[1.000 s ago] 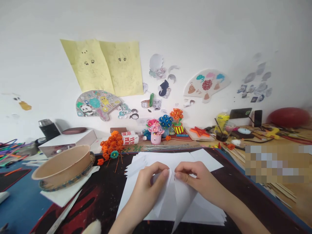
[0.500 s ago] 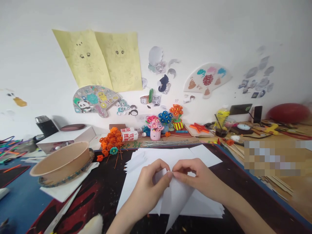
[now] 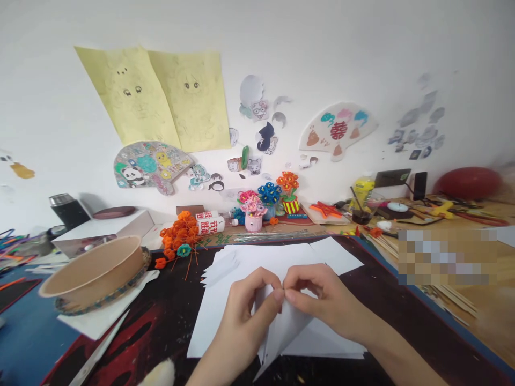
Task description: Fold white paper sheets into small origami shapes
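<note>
A folded piece of white paper (image 3: pixel 284 332) hangs from my fingertips, its pointed lower end slanting toward the table's front edge. My left hand (image 3: pixel 253 308) pinches its top edge between thumb and forefinger. Right beside that, with the fingertips nearly touching, my right hand (image 3: pixel 322 292) pinches the same edge. Beneath both hands lies a stack of white paper sheets (image 3: pixel 225 321), slightly fanned at the left, on a dark mat (image 3: pixel 169 292).
Left of the mat's middle are a round tan basin (image 3: pixel 96 268) and open scissors (image 3: pixel 98 348). Orange pipe-cleaner flowers (image 3: pixel 181 233) lie behind the stack, near small flower pots (image 3: pixel 254 221). Thin wooden sticks (image 3: pixel 454 303) and a drink cup (image 3: pixel 362 214) are at the right.
The pinched fingers have shifted slightly down, and the paper's lower tip has swung left. The whole view has moved a little, so the background sits further left.
</note>
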### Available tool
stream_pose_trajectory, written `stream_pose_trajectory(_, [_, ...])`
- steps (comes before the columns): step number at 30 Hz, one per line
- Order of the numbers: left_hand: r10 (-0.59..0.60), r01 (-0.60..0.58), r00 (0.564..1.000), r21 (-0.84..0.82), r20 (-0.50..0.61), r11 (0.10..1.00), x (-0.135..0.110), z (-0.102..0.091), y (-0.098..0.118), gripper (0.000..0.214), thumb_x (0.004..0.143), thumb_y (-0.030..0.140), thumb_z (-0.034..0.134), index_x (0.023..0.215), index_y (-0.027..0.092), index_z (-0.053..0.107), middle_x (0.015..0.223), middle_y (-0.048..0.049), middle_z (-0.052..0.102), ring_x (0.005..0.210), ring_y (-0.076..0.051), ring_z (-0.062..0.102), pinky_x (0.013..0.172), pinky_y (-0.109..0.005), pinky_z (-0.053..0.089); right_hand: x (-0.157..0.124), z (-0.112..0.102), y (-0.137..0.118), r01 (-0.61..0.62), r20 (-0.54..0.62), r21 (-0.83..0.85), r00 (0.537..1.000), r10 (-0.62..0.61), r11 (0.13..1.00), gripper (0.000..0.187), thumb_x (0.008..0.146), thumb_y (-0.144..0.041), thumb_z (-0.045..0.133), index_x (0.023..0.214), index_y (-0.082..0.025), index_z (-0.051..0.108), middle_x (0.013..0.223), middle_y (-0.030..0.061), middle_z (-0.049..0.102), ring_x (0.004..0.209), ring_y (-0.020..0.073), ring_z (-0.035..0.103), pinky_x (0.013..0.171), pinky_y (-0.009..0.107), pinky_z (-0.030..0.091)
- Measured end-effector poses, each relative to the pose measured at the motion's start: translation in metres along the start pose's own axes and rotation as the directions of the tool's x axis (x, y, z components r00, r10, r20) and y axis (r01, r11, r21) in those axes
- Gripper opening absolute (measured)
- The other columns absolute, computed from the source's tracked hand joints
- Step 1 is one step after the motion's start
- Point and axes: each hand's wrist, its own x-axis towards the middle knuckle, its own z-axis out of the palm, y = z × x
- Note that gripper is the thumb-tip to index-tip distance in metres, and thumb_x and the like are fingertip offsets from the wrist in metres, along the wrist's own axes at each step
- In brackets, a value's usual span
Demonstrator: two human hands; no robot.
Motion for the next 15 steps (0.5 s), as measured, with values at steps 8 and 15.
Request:
stream_pose_trajectory(8, [0.012, -0.013, 0.999, -0.023, -0.042, 1.000, -0.0009, 0.0029, -0.0027, 0.024, 0.089, 0.037, 0.054, 0.075, 0.019, 0.057, 0.060, 0.0047, 0.047, 0.055, -0.009, 0.036, 0.051, -0.022, 0.027, 0.0018, 0.0031, -0.0003, 0.059, -0.061, 0.022, 0.996, -0.057, 0.998, 0.013, 0.084, -0.019, 0.059, 0.071, -0.017, 0.062, 0.066, -0.0027, 0.059, 0.064, 0.0109, 0.052, 0.061, 0.021, 0.039])
stream_pose_trajectory(15, [-0.026, 0.015, 0.995, -0.113, -0.094, 0.993, 0.0027, 0.0047, 0.0026, 0.022, 0.086, 0.036, 0.059, 0.073, 0.018, 0.057, 0.059, 0.0036, 0.049, 0.054, -0.009, 0.038, 0.051, -0.022, 0.028, 0.0021, -0.0005, -0.0051, -0.031, -0.073, -0.005, 0.997, 0.031, 0.999, 0.019, 0.086, -0.029, 0.058, 0.072, -0.016, 0.059, 0.067, -0.0017, 0.055, 0.065, 0.0122, 0.049, 0.060, 0.022, 0.036])
